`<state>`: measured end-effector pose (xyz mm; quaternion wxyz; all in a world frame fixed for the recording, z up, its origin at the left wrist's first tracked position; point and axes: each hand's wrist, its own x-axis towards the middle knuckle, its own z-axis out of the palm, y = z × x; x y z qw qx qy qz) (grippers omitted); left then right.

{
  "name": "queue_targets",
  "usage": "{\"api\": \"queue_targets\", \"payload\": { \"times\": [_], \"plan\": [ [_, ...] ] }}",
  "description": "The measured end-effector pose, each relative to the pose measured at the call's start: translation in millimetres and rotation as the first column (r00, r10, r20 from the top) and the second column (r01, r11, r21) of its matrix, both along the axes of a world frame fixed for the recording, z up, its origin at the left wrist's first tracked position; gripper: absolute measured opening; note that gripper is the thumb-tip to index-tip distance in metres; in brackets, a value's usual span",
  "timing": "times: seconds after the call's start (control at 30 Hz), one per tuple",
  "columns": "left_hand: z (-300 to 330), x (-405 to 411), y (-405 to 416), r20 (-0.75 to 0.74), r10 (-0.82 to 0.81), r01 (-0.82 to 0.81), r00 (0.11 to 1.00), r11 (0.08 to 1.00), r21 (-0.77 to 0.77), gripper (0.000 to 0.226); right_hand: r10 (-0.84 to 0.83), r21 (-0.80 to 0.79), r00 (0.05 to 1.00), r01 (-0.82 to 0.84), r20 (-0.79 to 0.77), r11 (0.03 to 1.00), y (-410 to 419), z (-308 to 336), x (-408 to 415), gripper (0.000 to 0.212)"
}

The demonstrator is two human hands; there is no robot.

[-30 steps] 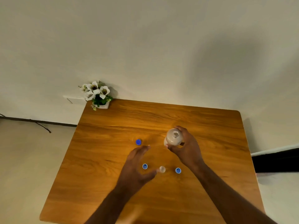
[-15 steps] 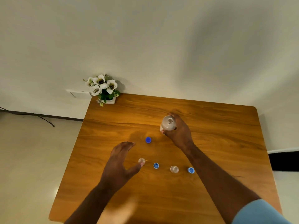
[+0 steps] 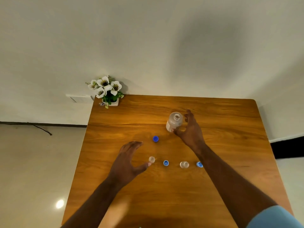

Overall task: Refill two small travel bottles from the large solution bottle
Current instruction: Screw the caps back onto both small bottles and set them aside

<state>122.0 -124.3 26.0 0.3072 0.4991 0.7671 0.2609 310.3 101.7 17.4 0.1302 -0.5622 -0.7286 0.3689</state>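
Observation:
The large clear solution bottle [image 3: 174, 120] stands uncapped on the wooden table [image 3: 230, 122]. My right hand [image 3: 190, 130] is just right of it, fingers spread, thumb tip at the bottle's base. Its dark blue cap [image 3: 155, 138] lies to the left. Nearer me, two small open travel bottles [image 3: 151, 159] [image 3: 184, 164] stand upright. A small blue cap [image 3: 166, 163] lies between them, and another [image 3: 199, 164] sits partly behind my right forearm. My left hand [image 3: 128, 160] is open, with its thumb tip beside the left travel bottle.
A small white pot of white flowers [image 3: 108, 92] stands at the table's far left corner against the wall. A white wall socket [image 3: 80, 98] sits left of it. The tiled floor lies beyond the table's left edge.
My right hand has let go of the large bottle and spread its fingers. The left hand has shifted left, uncovering the left travel bottle. The camera view has also shifted.

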Motion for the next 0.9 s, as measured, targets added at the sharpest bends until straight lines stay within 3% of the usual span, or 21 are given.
{"api": "queue_targets", "payload": {
  "times": [0.2, 0.43, 0.73, 0.9],
  "plan": [
    [-17.1, -6.5, -4.2, 0.052, -0.052, 0.055, 0.997, 0.997, -0.052, 0.083, -0.027, 0.153, 0.999, 0.023, 0.026, 0.988, -81.0, 42.7, 19.5, 0.070],
    [-43.8, -4.0, 2.8, 0.053, -0.119, 0.124, 0.991, 0.988, -0.097, 0.078, 0.062, -0.122, 0.987, -0.044, 0.149, 0.992, -175.0, 18.7, 21.3, 0.048],
    [-67.0, -5.6, 16.4, 0.063, -0.195, 0.202, 0.979, 0.968, -0.148, 0.070, 0.003, -0.158, 0.933, 0.058, 0.361, 0.986, -157.9, -32.3, -5.1, 0.057],
    [-69.7, -2.2, 22.5, 0.068, -0.202, 0.211, 0.977, 0.964, -0.161, 0.065, 0.089, -0.147, 0.895, -0.026, 0.438, 0.989, -151.6, -46.1, -13.1, 0.027]
  ]
}}
